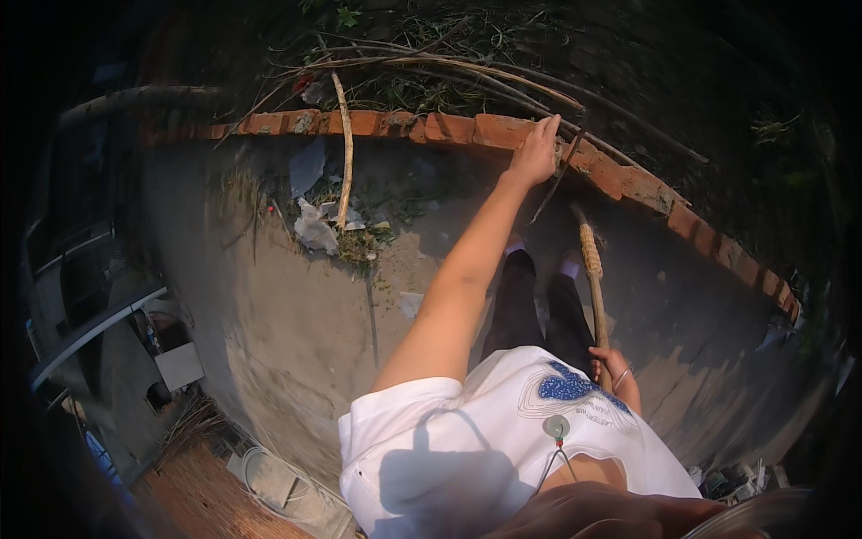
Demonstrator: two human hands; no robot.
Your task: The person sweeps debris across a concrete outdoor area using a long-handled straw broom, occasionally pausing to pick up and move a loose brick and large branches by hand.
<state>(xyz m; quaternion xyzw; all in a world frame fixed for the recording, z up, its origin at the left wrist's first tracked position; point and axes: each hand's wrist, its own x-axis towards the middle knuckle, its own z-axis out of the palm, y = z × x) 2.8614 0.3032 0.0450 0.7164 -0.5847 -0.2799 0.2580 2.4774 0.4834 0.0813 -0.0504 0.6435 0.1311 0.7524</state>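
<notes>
My left hand (537, 153) reaches far forward to the top of a low red brick edging (446, 128). Its fingers lie against the bricks, beside a thin dark stick (556, 178) that slants down over the edge. Whether the fingers grip that stick is hard to make out. Low at my right side, my right hand (611, 372), with a bangle at the wrist, is closed around the wooden handle of a broom (597, 303). A wrapped binding (590, 250) covers the handle's far end; the broom's head past it is blurred and dark.
Long dry stalks (431, 62) lie along the bricks over green weeds. A pale stick (345, 151) leans across the edging, near plastic scraps (315, 228) and plant litter on the concrete ground (283, 296). At lower left are a brick surface (202, 495) and a coiled pale hose (259, 495).
</notes>
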